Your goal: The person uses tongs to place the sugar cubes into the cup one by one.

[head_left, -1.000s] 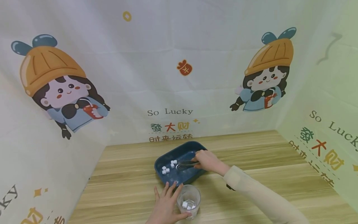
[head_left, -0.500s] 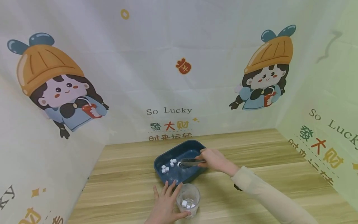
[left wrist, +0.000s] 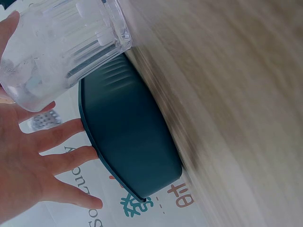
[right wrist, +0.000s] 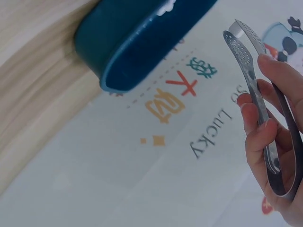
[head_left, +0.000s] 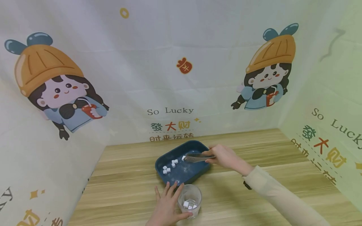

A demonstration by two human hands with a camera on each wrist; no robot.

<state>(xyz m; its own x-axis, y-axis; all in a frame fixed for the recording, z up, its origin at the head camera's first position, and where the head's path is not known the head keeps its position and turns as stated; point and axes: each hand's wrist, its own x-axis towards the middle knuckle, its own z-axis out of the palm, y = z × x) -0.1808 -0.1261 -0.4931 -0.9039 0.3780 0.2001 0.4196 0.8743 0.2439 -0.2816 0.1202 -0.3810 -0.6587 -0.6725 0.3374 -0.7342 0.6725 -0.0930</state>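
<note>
In the head view my right hand [head_left: 227, 158] grips small metal tongs [head_left: 199, 158]. A small white cube [head_left: 183, 158] sits between the tong tips, over the dark blue tray [head_left: 195, 172]. In the right wrist view the perforated tong tips hold this cube [right wrist: 236, 30] outside the tray's outline. More white cubes [head_left: 167, 170] lie on the left of the tray floor. My left hand [head_left: 165, 207] has straight, spread fingers; its thumb and index finger lie against a clear glass [head_left: 190, 194]. Other left fingertips touch the tray rim [left wrist: 90, 132]. A few white cubes [head_left: 185, 204] lie in the glass.
The wood-grain table [head_left: 127, 188] bears the tray, with the glass right in front of it. Printed cloth walls [head_left: 215, 62] enclose the table at the back and both sides. A small dark object [head_left: 247, 185] shows below the right sleeve [head_left: 278, 191].
My right hand has moved right and slightly up, carrying the white cube in the tongs away from the other cubes. My left hand and the glass keep their places.
</note>
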